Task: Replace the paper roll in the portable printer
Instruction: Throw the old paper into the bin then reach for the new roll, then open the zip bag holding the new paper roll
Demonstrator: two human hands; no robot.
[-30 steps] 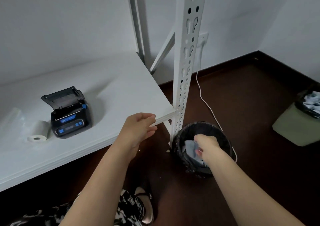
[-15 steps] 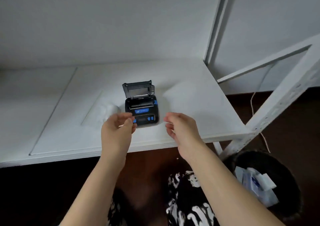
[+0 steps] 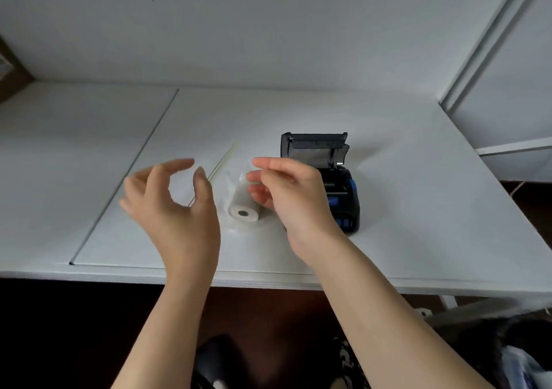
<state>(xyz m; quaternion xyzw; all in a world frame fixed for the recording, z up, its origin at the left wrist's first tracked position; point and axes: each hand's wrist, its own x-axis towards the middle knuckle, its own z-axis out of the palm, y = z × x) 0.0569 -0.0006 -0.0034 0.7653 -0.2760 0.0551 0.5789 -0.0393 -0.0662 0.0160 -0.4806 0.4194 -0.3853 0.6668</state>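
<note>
A black and blue portable printer [image 3: 346, 197] sits on the white shelf [image 3: 418, 203] with its lid [image 3: 315, 146] standing open. Left of it lies a white paper roll [image 3: 242, 206] on its side, in a clear plastic wrapper [image 3: 230, 179]. My right hand [image 3: 286, 194] hovers between roll and printer, fingers loosely curled and spread, covering part of the printer; whether it touches the roll is unclear. My left hand [image 3: 176, 209] floats left of the roll, fingers apart and curved, holding nothing.
The shelf's front edge [image 3: 268, 281] runs across below my wrists. A seam [image 3: 125, 176] splits the shelf boards at left. A white rack upright [image 3: 490, 39] rises at the right. A black bin's edge [image 3: 525, 355] shows at bottom right on the dark floor.
My view swung from the bin on the floor back to the shelf. Both hands came up over the shelf and now flank the wrapped paper roll.
</note>
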